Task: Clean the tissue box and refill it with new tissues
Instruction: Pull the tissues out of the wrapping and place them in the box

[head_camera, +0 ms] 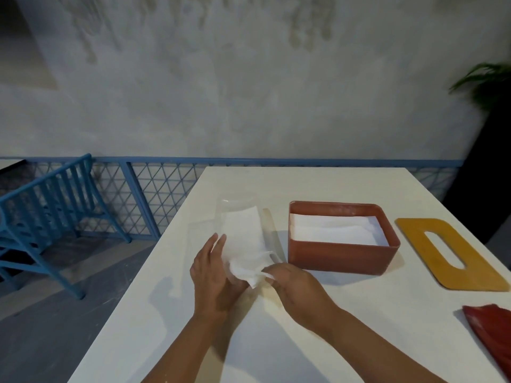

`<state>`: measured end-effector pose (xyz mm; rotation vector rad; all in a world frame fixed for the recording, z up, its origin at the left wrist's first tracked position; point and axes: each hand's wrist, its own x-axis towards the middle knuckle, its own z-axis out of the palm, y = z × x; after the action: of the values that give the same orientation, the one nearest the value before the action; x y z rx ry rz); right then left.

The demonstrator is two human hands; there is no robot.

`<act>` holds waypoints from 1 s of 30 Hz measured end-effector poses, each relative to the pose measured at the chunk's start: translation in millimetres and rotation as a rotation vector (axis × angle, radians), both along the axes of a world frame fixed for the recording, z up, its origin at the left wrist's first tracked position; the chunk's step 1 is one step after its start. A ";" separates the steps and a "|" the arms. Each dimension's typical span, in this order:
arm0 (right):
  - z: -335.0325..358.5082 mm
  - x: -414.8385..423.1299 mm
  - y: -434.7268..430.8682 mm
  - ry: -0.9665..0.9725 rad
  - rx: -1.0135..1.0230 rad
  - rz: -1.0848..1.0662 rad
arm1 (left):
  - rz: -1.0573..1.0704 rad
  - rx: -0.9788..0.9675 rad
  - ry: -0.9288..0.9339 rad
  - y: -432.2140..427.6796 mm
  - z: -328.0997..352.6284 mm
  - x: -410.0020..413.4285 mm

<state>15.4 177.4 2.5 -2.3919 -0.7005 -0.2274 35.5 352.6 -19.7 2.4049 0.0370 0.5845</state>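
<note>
**Two hands at the tissue pack, box open beside it**

We see a white bench (pixel 318 341) with the tissue box (pixel 337 258), a terracotta tub, standing open right of centre. White tissues (pixel 334 230) lie flat inside it, below the rim. The box's lid (pixel 414 230), a yellow-orange board with a long slot, lies flat on the bench just right of the box and apart from it.

Left of the box, close to its near left corner, lies a tissue pack (pixel 244 230): white sheets in a clear, loose wrapper, running away from us. The left hand (pixel 213 272) rests on the pack's left side with its fingers (pixel 218 244) straight and close together, pointing away. The right hand (pixel 290 280) comes in from the right; its fingers (pixel 266 272) are curled round the crumpled near end of the pack and pinch it. We cannot tell whether they grip the paper alone or the wrapper too.

A red cloth (pixel 492 330) lies at the bench's near right edge. Beyond the bench stand a blue railing (pixel 154 189), a blue chair (pixel 47 217) at the left and a plant (pixel 486 81) at the far right.
</note>
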 end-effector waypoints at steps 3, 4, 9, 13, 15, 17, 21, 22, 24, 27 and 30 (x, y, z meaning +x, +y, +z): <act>18.1 -12.8 -20.6 0.112 0.287 0.009 | -0.043 0.090 -0.202 -12.2 9.4 -6.0; 26.5 -17.1 -31.1 0.133 0.375 0.008 | -0.073 0.135 -0.258 -19.5 14.4 -8.7; 52.4 -30.8 -95.7 0.261 0.650 -0.049 | -0.289 0.268 -0.277 -57.0 47.4 -14.7; 57.5 -47.5 -138.1 0.297 0.551 -0.094 | -0.360 0.307 -0.054 -99.9 73.2 -31.0; 50.5 -52.6 -151.0 0.284 0.502 -0.175 | -0.378 0.361 0.028 -122.1 76.7 -37.0; 35.7 -51.1 -161.9 0.264 0.583 -0.224 | -0.393 0.335 0.116 -137.4 74.3 -40.5; 9.8 -48.4 -193.9 0.370 0.749 -0.326 | -0.335 0.166 0.305 -147.8 50.3 -36.9; 4.1 -48.4 -200.1 0.415 0.799 -0.335 | -0.314 0.021 0.332 -147.0 43.3 -35.8; -7.6 -48.9 -211.5 0.480 0.885 -0.344 | -0.276 -0.319 0.319 -149.1 29.6 -35.4; -17.8 -49.5 -219.8 0.514 0.910 -0.383 | -0.243 -0.673 0.299 -155.9 17.9 -43.7; -19.4 -47.1 -221.7 0.561 0.964 -0.363 | -0.319 -0.935 0.335 -165.0 9.6 -48.1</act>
<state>-31.7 -44.3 -16.9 -1.5006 0.1239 -0.0138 -12.6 187.6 -10.1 1.5177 0.0534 -0.0214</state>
